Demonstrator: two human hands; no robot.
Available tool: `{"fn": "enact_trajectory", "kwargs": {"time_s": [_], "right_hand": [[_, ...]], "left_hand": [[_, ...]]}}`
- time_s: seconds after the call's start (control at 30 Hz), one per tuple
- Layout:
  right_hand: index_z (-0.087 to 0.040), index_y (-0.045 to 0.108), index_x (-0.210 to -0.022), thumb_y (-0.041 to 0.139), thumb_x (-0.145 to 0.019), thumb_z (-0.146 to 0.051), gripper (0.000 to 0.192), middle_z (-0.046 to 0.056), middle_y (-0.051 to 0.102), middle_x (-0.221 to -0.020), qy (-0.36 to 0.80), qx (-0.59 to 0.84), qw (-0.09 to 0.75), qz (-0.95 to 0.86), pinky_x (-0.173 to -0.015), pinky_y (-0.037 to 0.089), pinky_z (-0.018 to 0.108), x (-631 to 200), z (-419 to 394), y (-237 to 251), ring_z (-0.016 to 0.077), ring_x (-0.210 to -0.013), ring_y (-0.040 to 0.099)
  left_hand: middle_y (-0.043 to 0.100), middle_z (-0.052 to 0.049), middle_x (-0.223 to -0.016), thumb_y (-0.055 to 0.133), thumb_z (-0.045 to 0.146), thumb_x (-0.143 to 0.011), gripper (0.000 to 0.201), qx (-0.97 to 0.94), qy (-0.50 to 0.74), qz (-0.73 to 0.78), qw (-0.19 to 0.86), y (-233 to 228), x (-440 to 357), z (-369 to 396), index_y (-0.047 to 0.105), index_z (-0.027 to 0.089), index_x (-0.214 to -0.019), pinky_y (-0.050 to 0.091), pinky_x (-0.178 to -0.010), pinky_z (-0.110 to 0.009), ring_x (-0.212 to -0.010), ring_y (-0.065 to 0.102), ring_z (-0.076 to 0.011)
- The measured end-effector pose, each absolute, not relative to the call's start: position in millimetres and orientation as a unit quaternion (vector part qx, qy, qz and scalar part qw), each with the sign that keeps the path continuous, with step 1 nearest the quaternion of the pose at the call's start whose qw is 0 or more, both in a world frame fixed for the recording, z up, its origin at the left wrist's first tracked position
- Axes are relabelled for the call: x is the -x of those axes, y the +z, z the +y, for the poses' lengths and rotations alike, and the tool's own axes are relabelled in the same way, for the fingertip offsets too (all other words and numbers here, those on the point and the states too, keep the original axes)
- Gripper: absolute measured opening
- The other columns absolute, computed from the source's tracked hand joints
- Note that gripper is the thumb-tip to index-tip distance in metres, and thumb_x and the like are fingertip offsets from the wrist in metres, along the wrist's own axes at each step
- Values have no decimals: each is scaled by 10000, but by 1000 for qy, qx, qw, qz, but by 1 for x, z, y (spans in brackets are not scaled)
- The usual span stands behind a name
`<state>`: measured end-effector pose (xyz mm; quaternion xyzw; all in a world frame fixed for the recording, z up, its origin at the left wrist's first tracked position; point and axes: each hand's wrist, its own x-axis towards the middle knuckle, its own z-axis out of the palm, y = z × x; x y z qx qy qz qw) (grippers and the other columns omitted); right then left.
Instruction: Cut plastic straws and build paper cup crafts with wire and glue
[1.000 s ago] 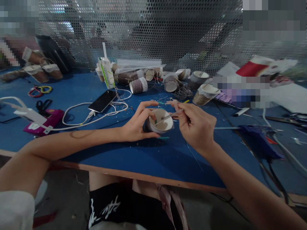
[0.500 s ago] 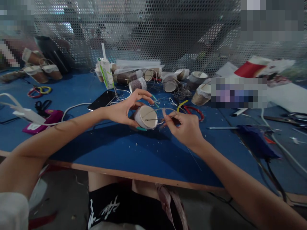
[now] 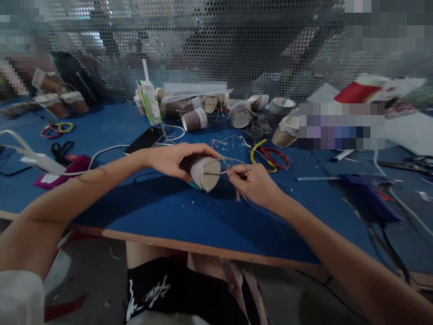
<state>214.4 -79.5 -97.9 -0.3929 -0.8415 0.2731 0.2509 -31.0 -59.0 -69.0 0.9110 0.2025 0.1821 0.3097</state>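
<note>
Head view: I see the left hand (image 3: 172,159) wrapped around a paper cup (image 3: 204,172) lying sideways just above the blue table (image 3: 189,216), base facing me. Right hand (image 3: 257,183) pinches thin wire (image 3: 227,159) at the cup. Beyond: scissors (image 3: 270,157), phone (image 3: 147,139), more cups (image 3: 194,120).

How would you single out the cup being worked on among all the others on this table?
On the blue table, skip the cups heaped by the mesh screen. It is the paper cup nearer the front edge, on its side in the left hand, with thin wire running to the right hand.
</note>
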Motion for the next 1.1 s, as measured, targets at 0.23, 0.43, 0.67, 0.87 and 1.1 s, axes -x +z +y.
{"fn": "enact_trajectory", "kwargs": {"time_s": [0.23, 0.43, 0.67, 0.87, 1.1], "right_hand": [[-209, 350, -505, 435, -810, -246, 318, -51, 429, -382, 319, 409, 189, -834, -450, 315, 237, -224, -69, -104, 82, -370, 408], [-188, 467, -468, 466, -847, -350, 412, -34, 435, -345, 325, 452, 149, -817, -372, 311, 222, -219, -66, -105, 73, -296, 397], [-179, 535, -490, 485, -845, -365, 404, 9, 542, -350, 371, 501, 79, -778, -307, 375, 233, -213, -62, -102, 94, -233, 412], [-171, 560, -515, 492, -859, -452, 449, 34, 607, -418, 446, 452, 50, -770, -291, 383, 197, -216, -58, -98, 89, -274, 475], [-150, 609, -701, 579, -788, -547, 408, 33, 649, -510, 428, 413, 17, -804, -343, 393, 192, -229, -52, -89, 86, -333, 512]], "left_hand": [[474, -111, -1391, 703, 330, -724, 751, -929, 167, 200, 262, -88, 32, -54, 367, 266, -1393, 403, -1030, -421, -1255, 478, -291], [479, -113, -1386, 673, 390, -756, 715, -924, 176, 222, 256, -95, 37, -45, 371, 285, -1396, 397, -1017, -431, -1243, 482, -294], [499, -98, -1387, 663, 368, -767, 651, -911, 194, 231, 282, -103, 41, -36, 427, 287, -1368, 390, -1035, -451, -1244, 493, -292], [520, -97, -1369, 643, 358, -779, 609, -893, 210, 238, 320, -110, 42, -32, 457, 267, -1352, 404, -1032, -439, -1239, 504, -287], [472, -75, -1417, 647, 380, -777, 639, -898, 193, 244, 312, -108, 44, -31, 432, 277, -1370, 375, -1053, -417, -1282, 459, -280]]}}
